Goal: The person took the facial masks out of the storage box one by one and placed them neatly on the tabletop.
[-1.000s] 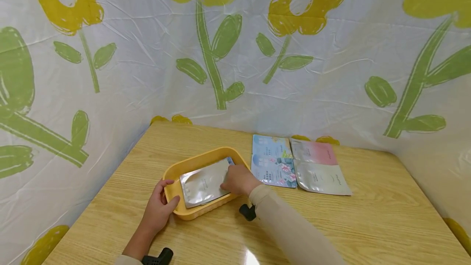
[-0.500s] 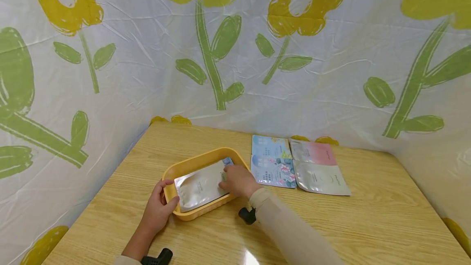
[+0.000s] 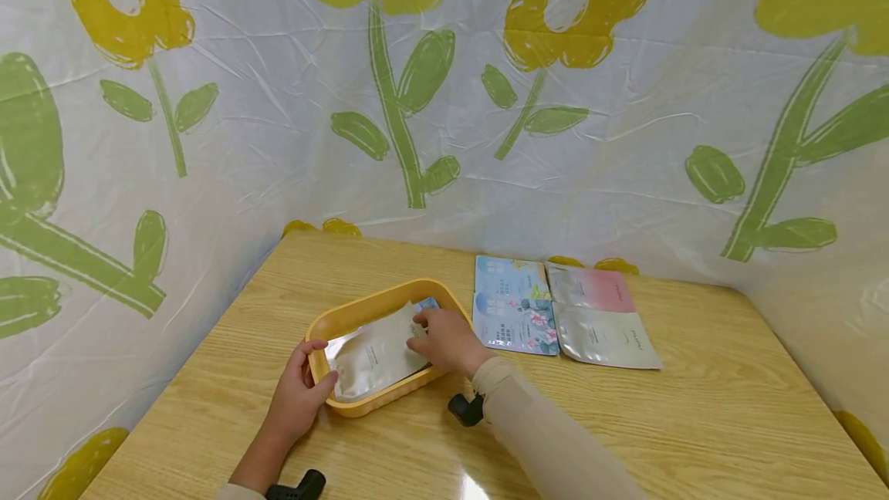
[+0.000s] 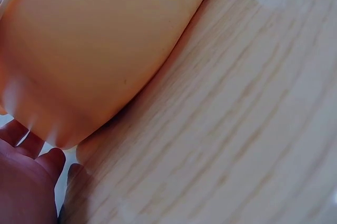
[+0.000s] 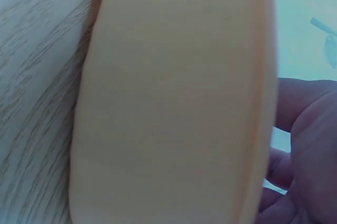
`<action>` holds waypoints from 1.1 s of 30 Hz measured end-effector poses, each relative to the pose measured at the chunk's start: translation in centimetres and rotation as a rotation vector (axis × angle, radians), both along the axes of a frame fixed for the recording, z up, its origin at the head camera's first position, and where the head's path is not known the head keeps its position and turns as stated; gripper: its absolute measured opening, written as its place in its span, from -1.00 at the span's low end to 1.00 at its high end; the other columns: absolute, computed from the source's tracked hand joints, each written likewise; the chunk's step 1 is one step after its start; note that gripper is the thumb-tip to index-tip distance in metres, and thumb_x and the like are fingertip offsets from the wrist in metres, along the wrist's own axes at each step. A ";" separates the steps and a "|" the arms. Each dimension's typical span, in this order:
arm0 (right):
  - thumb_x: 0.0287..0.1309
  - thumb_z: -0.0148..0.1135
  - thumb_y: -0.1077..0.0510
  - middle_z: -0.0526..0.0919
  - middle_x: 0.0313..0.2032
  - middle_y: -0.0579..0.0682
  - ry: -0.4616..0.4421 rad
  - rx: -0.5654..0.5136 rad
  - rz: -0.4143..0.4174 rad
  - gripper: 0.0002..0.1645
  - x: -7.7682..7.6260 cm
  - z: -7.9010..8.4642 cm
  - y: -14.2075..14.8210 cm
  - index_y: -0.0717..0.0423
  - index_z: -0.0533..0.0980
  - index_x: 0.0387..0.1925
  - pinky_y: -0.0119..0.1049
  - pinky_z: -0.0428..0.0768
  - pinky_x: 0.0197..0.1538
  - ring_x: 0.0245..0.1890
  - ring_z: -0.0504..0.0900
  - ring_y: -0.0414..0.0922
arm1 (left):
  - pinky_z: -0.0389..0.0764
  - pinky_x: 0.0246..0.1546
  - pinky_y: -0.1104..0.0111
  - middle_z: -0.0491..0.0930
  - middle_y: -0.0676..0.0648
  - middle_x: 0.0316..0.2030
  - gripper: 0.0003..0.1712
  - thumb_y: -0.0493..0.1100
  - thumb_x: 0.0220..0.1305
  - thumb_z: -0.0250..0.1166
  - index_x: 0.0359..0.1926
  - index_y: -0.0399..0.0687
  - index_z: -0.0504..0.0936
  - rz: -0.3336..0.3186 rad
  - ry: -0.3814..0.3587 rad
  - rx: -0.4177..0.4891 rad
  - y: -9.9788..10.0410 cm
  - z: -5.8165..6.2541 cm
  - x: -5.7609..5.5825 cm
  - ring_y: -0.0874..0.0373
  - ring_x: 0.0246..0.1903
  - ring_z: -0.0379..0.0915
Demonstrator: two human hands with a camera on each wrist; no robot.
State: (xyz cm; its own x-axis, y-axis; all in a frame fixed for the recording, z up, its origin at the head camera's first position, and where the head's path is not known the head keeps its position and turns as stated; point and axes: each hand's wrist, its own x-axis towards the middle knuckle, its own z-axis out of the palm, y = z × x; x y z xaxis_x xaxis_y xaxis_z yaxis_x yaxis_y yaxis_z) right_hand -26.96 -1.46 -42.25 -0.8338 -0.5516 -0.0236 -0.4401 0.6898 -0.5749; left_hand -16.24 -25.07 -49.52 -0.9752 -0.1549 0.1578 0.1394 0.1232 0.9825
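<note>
A yellow plastic basket (image 3: 385, 299) sits on the table. My left hand (image 3: 297, 398) grips its near-left end, thumb over the rim and fingers round the outside. Inside lies a silver foil sheet-mask packet (image 3: 371, 359), its right end slightly raised. My right hand (image 3: 451, 342) reaches over the basket's right side and pinches that end between thumb and fingers. Past the raised end, a blue packet corner (image 3: 427, 304) shows underneath. The right wrist view has the basket's outer wall (image 5: 168, 98) in front, with the fingers mostly hidden behind the rim.
Right of the basket, two blue floral packets (image 3: 515, 322) lie on the wooden table (image 3: 722, 376). Beside them are a pink-and-silver packet (image 3: 604, 288) and a plain silver one (image 3: 606, 336). A flowered cloth (image 3: 278, 137) hangs behind and at both sides.
The silver packet has slid left inside the basket, and its right end has lifted. My right hand has shifted slightly left with it. The left hand keeps its hold on the basket.
</note>
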 end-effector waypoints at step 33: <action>0.12 0.44 0.11 0.58 0.08 -0.03 -0.210 -0.200 0.139 -0.46 1.2 0.9 -0.1 0.07 0.56 0.16 -0.19 0.50 0.09 -0.01 0.52 -0.11 | 0.43 0.02 0.62 0.12 -0.39 0.38 -0.41 -0.47 0.32 0.17 0.30 -0.39 0.16 -0.011 -0.028 0.005 0.1 0.3 0.3 -0.23 0.31 0.19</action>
State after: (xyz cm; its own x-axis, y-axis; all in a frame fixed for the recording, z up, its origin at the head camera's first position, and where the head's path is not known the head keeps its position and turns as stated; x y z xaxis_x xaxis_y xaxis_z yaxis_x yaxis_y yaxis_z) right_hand -25.79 -1.51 -41.39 -0.7387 -0.6706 -0.0670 -0.3793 0.4959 -0.7812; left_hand -15.94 -24.97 -49.22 -0.9809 -0.1453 0.1294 0.1129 0.1165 0.9868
